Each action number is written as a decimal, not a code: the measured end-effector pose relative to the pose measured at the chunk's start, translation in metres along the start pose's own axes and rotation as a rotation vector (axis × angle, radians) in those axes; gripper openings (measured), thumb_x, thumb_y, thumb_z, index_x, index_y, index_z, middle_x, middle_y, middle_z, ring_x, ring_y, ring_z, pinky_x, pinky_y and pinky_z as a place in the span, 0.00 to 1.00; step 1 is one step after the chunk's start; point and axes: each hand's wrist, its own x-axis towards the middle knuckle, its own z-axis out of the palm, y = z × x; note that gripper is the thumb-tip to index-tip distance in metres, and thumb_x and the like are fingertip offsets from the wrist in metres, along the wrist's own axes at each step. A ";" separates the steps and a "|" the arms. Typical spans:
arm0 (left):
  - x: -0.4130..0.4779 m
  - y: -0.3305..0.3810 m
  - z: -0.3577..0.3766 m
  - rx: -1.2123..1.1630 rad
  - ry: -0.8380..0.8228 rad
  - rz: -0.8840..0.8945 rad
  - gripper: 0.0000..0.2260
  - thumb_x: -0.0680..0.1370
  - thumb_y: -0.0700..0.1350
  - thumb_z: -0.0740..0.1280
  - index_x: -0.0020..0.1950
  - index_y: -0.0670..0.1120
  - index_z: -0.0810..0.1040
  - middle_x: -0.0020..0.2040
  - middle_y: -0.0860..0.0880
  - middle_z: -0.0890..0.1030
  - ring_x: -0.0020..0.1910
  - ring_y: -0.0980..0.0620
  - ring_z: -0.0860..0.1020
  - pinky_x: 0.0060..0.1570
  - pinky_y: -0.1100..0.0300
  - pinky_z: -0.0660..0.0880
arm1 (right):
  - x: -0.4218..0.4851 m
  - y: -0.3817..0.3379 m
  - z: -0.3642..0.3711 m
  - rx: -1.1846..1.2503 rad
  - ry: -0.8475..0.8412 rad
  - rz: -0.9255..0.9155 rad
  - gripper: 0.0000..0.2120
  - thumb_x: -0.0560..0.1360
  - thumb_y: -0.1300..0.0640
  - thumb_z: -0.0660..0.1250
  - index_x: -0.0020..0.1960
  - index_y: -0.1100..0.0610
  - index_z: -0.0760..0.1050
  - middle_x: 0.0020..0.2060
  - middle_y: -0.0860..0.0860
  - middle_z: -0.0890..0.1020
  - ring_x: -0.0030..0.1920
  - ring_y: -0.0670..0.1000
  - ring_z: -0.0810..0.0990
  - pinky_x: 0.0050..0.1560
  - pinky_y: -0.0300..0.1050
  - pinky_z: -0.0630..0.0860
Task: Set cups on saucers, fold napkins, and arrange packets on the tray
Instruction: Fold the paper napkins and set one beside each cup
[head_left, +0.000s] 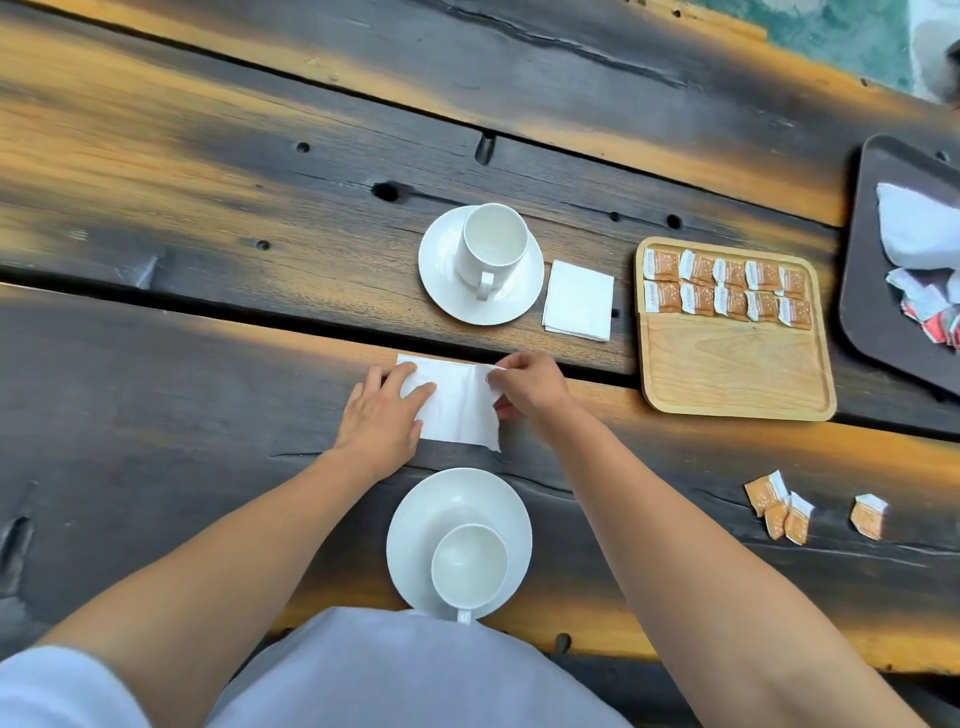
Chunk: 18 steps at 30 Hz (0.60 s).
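1. Pressing flat, the left hand (382, 410) lies on the left part of a white paper napkin (457, 410). Its fingers are straight and slightly spread, pointing toward the far edge, and the forearm runs back to the near edge.
2. Right hand (524, 387) angles in from the near right, fingers curled. Thumb and fingertips pinch the napkin's right edge, which curls up off the wood.
3. That napkin sits mid-table on the dark, orange-streaked wooden plank table (208, 156), between the two saucers.
4. Close to the near edge, a white ceramic cup (470, 564) stands on a round white saucer (441, 499), handle toward the person.
5. Farther out, a second white cup (493, 249) stands on a second white saucer (449, 293). Just beside it on the right lies a folded square white napkin (579, 299).
6. Right again is a light wooden square tray (727, 364). Orange-and-white packets (727, 288) sit in two rows of five along its far edge.
7. Loose orange packets (779, 512) lie toward the near right, three bunched together and one apart.
8. At the right edge, a dark tray (872, 291) is partly cut off, carrying crumpled white paper and red-and-white packets.
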 end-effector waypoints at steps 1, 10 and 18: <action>0.000 -0.001 0.000 -0.001 0.003 0.001 0.23 0.79 0.50 0.64 0.74 0.54 0.67 0.76 0.48 0.62 0.72 0.44 0.59 0.66 0.49 0.65 | -0.001 -0.004 0.002 0.048 -0.025 0.018 0.03 0.73 0.63 0.68 0.45 0.59 0.75 0.34 0.56 0.80 0.26 0.50 0.80 0.31 0.45 0.80; -0.002 -0.004 -0.001 -0.044 0.017 0.040 0.24 0.77 0.46 0.66 0.73 0.53 0.69 0.76 0.47 0.63 0.71 0.42 0.60 0.64 0.48 0.65 | -0.005 -0.030 0.026 0.236 -0.150 0.066 0.08 0.76 0.66 0.67 0.52 0.60 0.70 0.41 0.59 0.79 0.32 0.56 0.81 0.42 0.54 0.83; -0.012 -0.027 -0.003 -0.731 0.371 -0.270 0.14 0.76 0.31 0.62 0.56 0.44 0.81 0.55 0.48 0.78 0.49 0.50 0.77 0.58 0.52 0.75 | 0.002 -0.034 0.045 0.046 -0.147 0.025 0.11 0.73 0.58 0.72 0.52 0.58 0.73 0.37 0.57 0.82 0.30 0.54 0.81 0.38 0.51 0.83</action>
